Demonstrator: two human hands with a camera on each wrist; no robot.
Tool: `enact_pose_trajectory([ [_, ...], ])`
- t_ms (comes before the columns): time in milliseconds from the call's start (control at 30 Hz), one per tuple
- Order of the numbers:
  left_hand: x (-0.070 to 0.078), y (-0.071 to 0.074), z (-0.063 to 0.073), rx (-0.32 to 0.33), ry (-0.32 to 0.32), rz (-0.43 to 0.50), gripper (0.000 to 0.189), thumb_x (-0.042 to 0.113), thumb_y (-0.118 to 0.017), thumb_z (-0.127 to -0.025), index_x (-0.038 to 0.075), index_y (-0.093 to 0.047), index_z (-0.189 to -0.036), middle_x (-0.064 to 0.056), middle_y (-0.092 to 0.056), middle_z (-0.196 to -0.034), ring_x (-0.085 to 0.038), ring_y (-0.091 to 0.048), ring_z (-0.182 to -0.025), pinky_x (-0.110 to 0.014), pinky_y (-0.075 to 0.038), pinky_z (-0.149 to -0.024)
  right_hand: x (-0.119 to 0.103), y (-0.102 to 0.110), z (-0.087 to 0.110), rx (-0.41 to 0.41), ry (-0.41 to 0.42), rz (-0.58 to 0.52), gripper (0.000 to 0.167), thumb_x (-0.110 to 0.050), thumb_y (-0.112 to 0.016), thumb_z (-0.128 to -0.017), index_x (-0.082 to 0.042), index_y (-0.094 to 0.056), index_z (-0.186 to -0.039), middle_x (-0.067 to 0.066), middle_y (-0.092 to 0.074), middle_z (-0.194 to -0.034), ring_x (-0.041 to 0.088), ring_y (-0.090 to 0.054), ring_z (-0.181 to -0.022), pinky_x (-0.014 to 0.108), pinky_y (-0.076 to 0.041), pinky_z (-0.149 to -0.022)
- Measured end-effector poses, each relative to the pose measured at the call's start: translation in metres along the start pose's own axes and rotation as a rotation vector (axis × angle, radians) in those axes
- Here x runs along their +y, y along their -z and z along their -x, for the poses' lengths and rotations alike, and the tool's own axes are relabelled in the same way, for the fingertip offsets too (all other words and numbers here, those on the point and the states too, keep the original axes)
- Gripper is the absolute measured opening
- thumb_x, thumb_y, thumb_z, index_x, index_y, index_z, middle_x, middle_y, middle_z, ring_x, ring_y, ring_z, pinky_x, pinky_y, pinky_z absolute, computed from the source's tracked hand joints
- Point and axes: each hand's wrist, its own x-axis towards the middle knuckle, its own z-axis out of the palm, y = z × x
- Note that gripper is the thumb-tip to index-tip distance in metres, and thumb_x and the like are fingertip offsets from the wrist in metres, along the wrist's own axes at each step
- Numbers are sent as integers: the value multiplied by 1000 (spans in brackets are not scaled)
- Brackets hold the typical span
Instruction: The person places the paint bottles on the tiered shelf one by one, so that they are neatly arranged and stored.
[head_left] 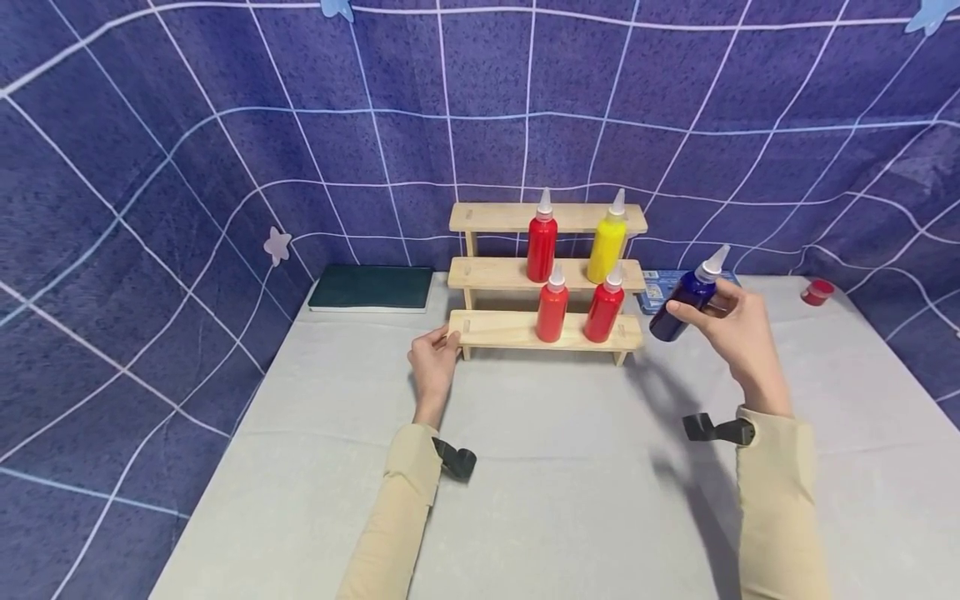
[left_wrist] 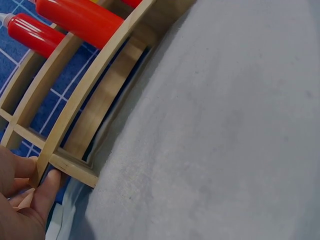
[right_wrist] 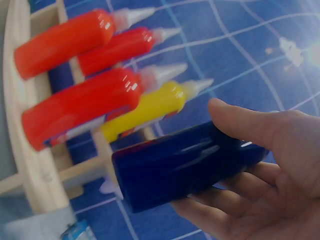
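Note:
A dark blue squeeze bottle (head_left: 681,305) with a pointed white cap is held by my right hand (head_left: 741,335), tilted, just right of a three-step wooden rack (head_left: 495,327). In the right wrist view, thumb and fingers wrap the blue bottle's upper part. My left hand (head_left: 433,367) pinches the left end of the rack's lowest step between thumb and fingers. Two red bottles, one left (head_left: 552,315) and one right (head_left: 604,314), stand on that lowest step. On the middle step stand another red bottle (head_left: 542,248) and a yellow bottle (head_left: 606,250).
Left of the rack lies a dark green book (head_left: 371,288). Behind the blue bottle, a blue printed box (head_left: 660,287) lies partly hidden. A small red-lidded container (head_left: 817,292) sits at the far right. Blue grid-patterned cloth (head_left: 405,75) hangs behind the pale table (head_left: 555,467).

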Motion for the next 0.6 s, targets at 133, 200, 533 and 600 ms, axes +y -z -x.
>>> enact_pose_trajectory([
  [133,-1,0,0,-6,-1,10,29,5,-69,-90,-6,-68,-116,-25,-71,-102,-30,-71,-94,-22,-62,-73,-12,1,6,-39,10,0,28,-9,-78,-83,-22,-65,-103,-25,-67,-82,-8,-66,-78,4,-52,-71],
  [200,-1,0,0,-6,-3,9,29,5,-69,-90,-6,-68,-116,-25,-71,-101,-31,-71,-93,-22,-62,-73,-17,2,9,-59,2,7,28,-10,-78,-83,-22,-65,-106,-25,-68,-83,-8,-67,-79,5,-52,-72],
  [533,0,-1,-1,1,-2,-4,29,6,-69,-89,-6,-68,-116,-25,-71,-101,-30,-72,-93,-22,-62,-72,-38,-11,20,-174,15,35,40,-12,-79,-83,-3,-65,-119,-19,-71,-85,0,-69,-79,12,-54,-72],
  [600,0,-1,0,6,-1,-8,29,6,-69,-89,-6,-68,-116,-25,-71,-101,-30,-72,-93,-22,-62,-72,-37,-16,20,-225,30,44,44,-11,-79,-83,0,-64,-122,-17,-71,-87,3,-69,-79,14,-55,-71],
])
